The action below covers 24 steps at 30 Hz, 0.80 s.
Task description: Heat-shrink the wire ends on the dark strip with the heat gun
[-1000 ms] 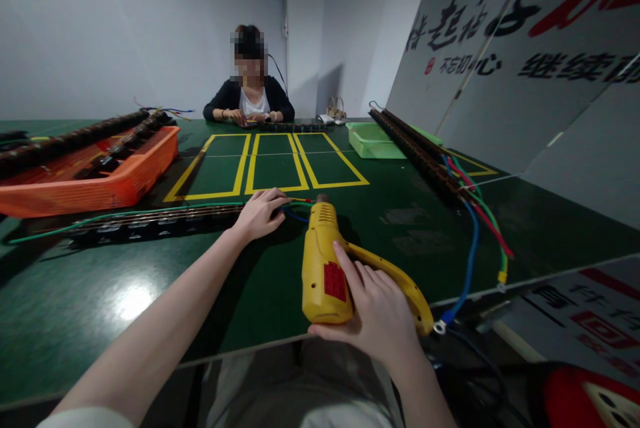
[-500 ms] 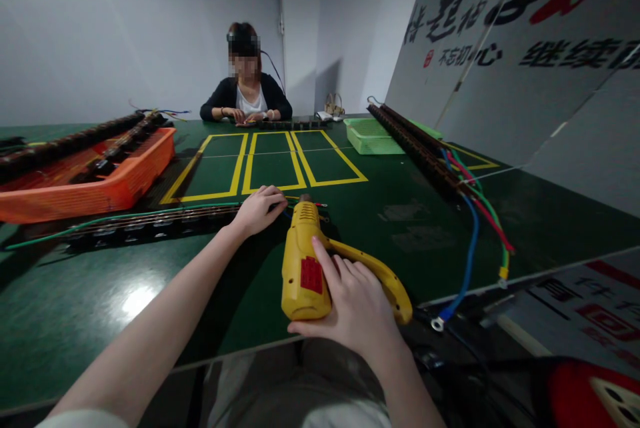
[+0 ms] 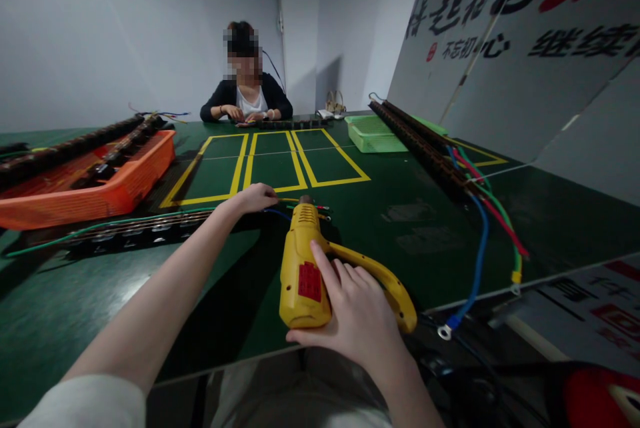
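Observation:
My right hand [image 3: 357,305] grips a yellow heat gun [image 3: 304,268] from its right side, thumb under the rear and index finger along the body. The gun's metal nozzle points away from me, close to the wire ends. My left hand [image 3: 256,197] is closed over the wires [image 3: 281,211] at the right end of a long black strip assembly [image 3: 145,231]; its fingertips are partly hidden. Red, yellow and blue wires with ring terminals come out past the fingers, beside and behind the nozzle. A green wire [image 3: 115,220] runs along the strip.
At the left, an orange basket [image 3: 135,175] holds more black strips. A green basket [image 3: 373,135] stands at the back right, with long strips [image 3: 420,141] across it; their wires [image 3: 480,248] hang over the table edge. Across the table sits another person [image 3: 245,95].
My left hand has shifted a little left along the wires, uncovering more of the blue one. The heat gun has tipped and moved slightly towards me, still held in my right hand.

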{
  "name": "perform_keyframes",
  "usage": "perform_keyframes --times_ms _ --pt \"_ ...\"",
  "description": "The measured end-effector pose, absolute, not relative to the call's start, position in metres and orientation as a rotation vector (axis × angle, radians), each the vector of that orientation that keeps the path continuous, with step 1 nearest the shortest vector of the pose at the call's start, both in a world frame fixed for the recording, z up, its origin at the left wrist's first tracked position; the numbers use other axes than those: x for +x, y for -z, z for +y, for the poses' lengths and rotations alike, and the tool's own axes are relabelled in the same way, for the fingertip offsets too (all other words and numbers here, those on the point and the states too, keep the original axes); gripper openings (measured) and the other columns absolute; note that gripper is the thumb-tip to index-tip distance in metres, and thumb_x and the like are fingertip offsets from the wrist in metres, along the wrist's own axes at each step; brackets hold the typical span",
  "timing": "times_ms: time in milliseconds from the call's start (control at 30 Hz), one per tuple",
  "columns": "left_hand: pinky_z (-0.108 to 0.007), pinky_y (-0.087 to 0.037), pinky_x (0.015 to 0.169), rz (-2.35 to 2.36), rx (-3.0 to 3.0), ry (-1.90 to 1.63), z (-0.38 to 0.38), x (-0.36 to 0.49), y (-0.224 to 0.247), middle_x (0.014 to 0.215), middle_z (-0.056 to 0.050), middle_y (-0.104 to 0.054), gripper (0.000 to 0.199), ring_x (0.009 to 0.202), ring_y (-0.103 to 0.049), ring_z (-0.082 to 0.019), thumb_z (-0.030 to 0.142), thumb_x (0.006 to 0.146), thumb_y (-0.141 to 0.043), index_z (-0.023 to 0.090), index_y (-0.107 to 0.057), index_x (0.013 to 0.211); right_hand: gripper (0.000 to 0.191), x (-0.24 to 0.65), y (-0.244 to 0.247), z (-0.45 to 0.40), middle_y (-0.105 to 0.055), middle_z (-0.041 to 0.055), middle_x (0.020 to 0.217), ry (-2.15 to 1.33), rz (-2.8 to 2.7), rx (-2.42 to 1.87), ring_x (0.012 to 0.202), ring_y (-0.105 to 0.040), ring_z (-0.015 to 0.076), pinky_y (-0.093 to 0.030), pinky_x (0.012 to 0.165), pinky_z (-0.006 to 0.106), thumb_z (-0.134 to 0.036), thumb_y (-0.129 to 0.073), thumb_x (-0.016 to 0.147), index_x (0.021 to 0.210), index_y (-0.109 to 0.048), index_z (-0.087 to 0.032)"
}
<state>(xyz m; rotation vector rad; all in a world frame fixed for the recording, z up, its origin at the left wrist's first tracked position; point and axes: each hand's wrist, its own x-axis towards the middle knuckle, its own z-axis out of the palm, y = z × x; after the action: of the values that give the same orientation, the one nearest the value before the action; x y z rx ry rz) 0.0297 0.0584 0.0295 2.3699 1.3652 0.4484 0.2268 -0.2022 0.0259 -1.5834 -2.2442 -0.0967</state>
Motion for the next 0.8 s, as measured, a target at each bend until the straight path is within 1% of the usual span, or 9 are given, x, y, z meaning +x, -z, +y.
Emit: perform_keyframes --times_ms 133,300,367,633,800 --pt "-0.024 -0.04 0.054 1.233 2.225 -0.476 0.06 0.026 -0.031 0.064 -0.002 -0.065 0.029 0.06 -0.056 -0.017 0.046 0.065 -0.061 0.019 -0.069 0.068 0.122 0.227 -0.025 -0.202 -0.062 0.0126 0.101 0.12 -2.245 -1.568 0.089 -0.059 0.0288 -0.045 0.077 0.042 -0.084 -0.052 0.058 0.147 -0.014 -0.01" --pt "-0.023 -0.038 0.056 1.11 2.105 -0.758 0.052 0.017 -0.028 0.066 -0.001 -0.061 0.04 0.062 -0.052 -0.013 0.055 0.072 -0.057 0.016 -0.065 0.073 0.121 0.227 -0.025 -0.202 -0.062 0.0125 0.1 0.187 -2.236 -1.563 0.085 -0.058 0.0273 -0.044 0.076 0.04 -0.085 -0.051 0.058 0.146 -0.017 -0.009" --pt "-0.023 -0.037 0.058 1.104 2.084 -0.843 0.049 0.016 -0.026 0.067 -0.001 -0.06 0.041 0.063 -0.052 -0.013 0.055 0.073 -0.057 0.015 -0.065 0.075 0.121 0.227 -0.024 -0.202 -0.062 0.0122 0.098 0.219 -2.243 -1.552 0.084 -0.058 0.0266 -0.044 0.075 0.04 -0.086 -0.05 0.058 0.146 -0.019 -0.008" --pt "-0.023 -0.033 0.053 1.108 2.128 -0.964 0.043 0.02 -0.023 0.062 -0.001 -0.055 0.039 0.058 -0.047 -0.012 0.052 0.076 -0.054 0.014 -0.063 0.073 0.123 0.212 -0.022 -0.202 -0.061 0.0108 0.093 0.263 -2.263 -1.518 0.082 -0.057 0.0259 -0.044 0.073 0.039 -0.086 -0.051 0.057 0.146 -0.019 -0.008" --pt "-0.024 -0.033 0.052 1.127 2.072 -1.035 0.044 0.019 -0.021 0.06 0.0 -0.052 0.038 0.055 -0.046 -0.012 0.052 0.076 -0.052 0.016 -0.056 0.068 0.124 0.191 -0.022 -0.199 -0.061 0.0104 0.09 0.242 -2.281 -1.519 0.081 -0.057 0.0258 -0.045 0.073 0.04 -0.086 -0.051 0.055 0.145 -0.022 -0.006"
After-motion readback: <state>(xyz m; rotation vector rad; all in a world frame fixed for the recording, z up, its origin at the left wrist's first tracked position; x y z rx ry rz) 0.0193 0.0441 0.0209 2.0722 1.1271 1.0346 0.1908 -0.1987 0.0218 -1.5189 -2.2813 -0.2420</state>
